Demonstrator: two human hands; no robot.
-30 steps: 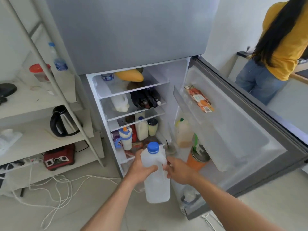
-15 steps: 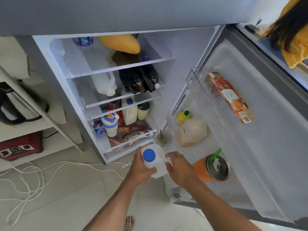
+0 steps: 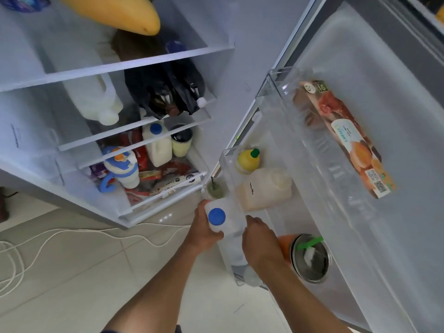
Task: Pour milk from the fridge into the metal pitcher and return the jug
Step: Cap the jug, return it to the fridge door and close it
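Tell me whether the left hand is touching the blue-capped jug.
Touching. The head view shows the left hand wrapped round the jug just below its blue cap, with its fingers pressed against the plastic.

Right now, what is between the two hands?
In the head view, the clear plastic jug with the blue cap sits between the left hand and the right hand; both hands grip it at the fridge door shelf.

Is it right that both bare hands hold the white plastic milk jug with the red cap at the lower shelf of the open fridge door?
Not quite: the cap is blue, not red, as the head view shows. Both the left hand and the right hand hold the white plastic milk jug with the blue cap at the lower door shelf of the open fridge door.
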